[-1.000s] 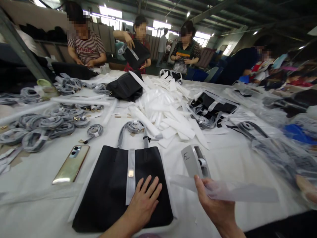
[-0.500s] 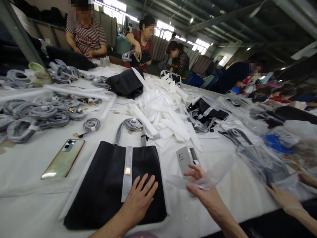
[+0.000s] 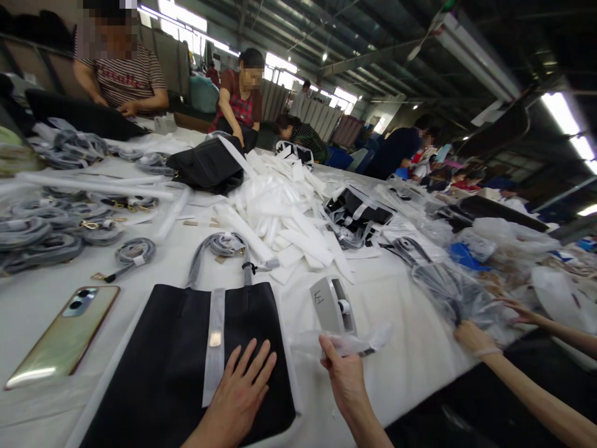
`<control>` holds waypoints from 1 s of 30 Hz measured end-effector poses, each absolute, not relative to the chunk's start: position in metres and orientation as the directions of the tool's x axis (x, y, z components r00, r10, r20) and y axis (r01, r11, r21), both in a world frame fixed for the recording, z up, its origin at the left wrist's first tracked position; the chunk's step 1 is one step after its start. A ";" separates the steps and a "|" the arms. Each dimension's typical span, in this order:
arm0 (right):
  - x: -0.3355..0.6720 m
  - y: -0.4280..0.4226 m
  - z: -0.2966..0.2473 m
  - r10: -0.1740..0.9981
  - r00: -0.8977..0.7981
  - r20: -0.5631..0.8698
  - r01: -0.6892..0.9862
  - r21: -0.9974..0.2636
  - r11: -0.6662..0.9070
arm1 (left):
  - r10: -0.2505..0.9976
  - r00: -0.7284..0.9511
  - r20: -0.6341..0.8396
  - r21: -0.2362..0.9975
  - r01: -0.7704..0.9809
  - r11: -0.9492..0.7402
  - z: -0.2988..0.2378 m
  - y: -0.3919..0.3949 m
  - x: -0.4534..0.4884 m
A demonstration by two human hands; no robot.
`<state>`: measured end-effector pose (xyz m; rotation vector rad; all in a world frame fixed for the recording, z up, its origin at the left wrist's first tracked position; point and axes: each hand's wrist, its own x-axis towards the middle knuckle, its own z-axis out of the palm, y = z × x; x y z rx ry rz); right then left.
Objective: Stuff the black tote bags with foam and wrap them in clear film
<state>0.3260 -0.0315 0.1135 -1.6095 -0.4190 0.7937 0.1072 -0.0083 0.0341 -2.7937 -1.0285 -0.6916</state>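
Note:
A black handbag (image 3: 168, 354) lies flat before me, a pale wrapping strip (image 3: 216, 317) down its front over a small gold clasp (image 3: 215, 338). Its wrapped handles (image 3: 198, 258) stretch away from me. My left hand (image 3: 240, 392) rests flat on the bag's right half, fingers spread. To the right of the bag, my right hand (image 3: 344, 376) pinches a thin, see-through plastic piece (image 3: 373, 339), which trails out on both sides of the fingers. Just beyond that hand stands a grey box (image 3: 324, 305) with dark handwritten marks and a white round part in its opening.
A phone (image 3: 65, 336) and coiled wrapped straps (image 3: 135, 252) lie left. White foam strips (image 3: 289, 218) are heaped mid-table near another black bag (image 3: 209, 165). At right, a co-worker's hands (image 3: 476, 339) handle a plastic-wrapped item (image 3: 448, 289). Other people stand across the table.
My right hand has turned and closed more on the plastic piece, drawing nearer the bag. My left hand stays on the bag. The view has swung to the right.

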 end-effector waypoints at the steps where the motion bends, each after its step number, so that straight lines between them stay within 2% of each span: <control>1: 0.328 -0.033 0.118 0.643 0.713 -0.279 -0.219 -0.960 -0.173 | 0.591 0.674 0.444 0.067 0.632 -0.772 0.032 -0.008 0.107; 4: 0.333 -0.036 0.134 0.628 0.721 -0.294 -0.307 -0.947 -0.091 | 0.579 0.682 0.446 0.038 0.632 -0.774 0.027 -0.008 0.108; 8: 0.337 -0.041 0.158 0.706 0.647 -0.288 -0.380 -0.925 -0.029 | 0.559 0.681 0.473 0.008 0.631 -0.776 0.023 -0.006 0.108; 10: 0.339 -0.044 0.167 0.751 0.598 -0.279 -0.373 -0.927 -0.047 | 0.547 0.682 0.485 -0.012 0.631 -0.776 0.022 -0.006 0.108; 14: 0.344 -0.051 0.170 0.845 0.479 -0.239 -0.162 -0.970 -0.183 | 0.515 0.689 0.510 -0.066 0.628 -0.775 0.022 -0.004 0.108; 17: 0.348 -0.053 0.158 0.872 0.445 -0.204 0.018 -0.972 -0.236 | 0.505 0.687 0.522 -0.087 0.632 -0.770 0.023 -0.003 0.108; 22: 0.350 -0.052 0.140 0.849 0.502 -0.164 0.199 -0.934 -0.298 | 0.508 0.690 0.515 -0.092 0.634 -0.768 0.023 -0.003 0.109; 30: 0.364 -0.051 0.139 0.695 0.697 -0.177 0.108 -0.932 -0.346 | 0.485 0.673 0.558 -0.051 0.611 -0.790 0.017 0.000 0.108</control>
